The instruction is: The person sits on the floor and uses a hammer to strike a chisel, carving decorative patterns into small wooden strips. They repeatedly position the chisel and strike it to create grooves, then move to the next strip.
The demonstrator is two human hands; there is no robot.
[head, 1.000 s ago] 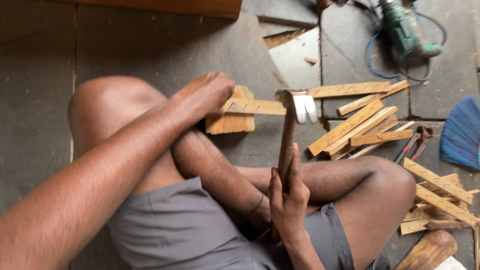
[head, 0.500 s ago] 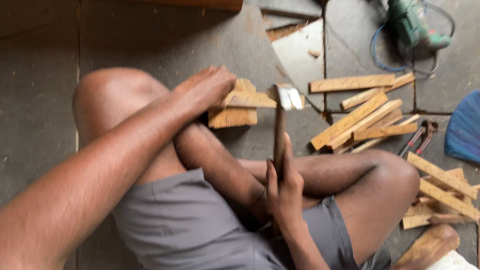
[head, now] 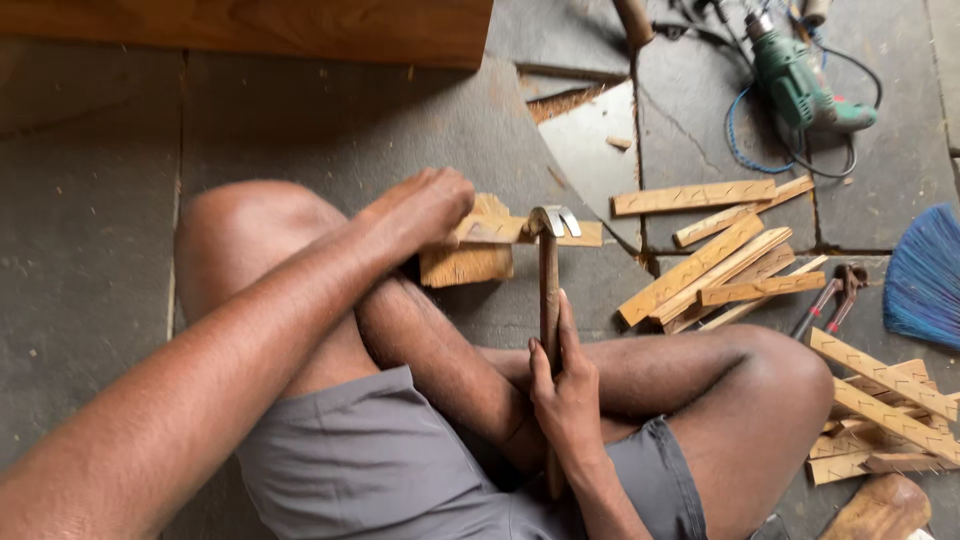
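A thin wooden strip (head: 520,231) lies across a small wooden block (head: 467,262) on the stone floor (head: 300,120), in front of the crossed legs. The left hand (head: 425,205) presses on the strip and closes over its end. The right hand (head: 565,385) is wrapped around the handle of a claw hammer (head: 550,275), whose head touches the strip. More wooden strips (head: 715,265) lie near on the right.

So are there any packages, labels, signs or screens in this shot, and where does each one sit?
None that can be made out: only bare wood strips, a hammer, a green drill, pliers and a blue broom on the stone floor.
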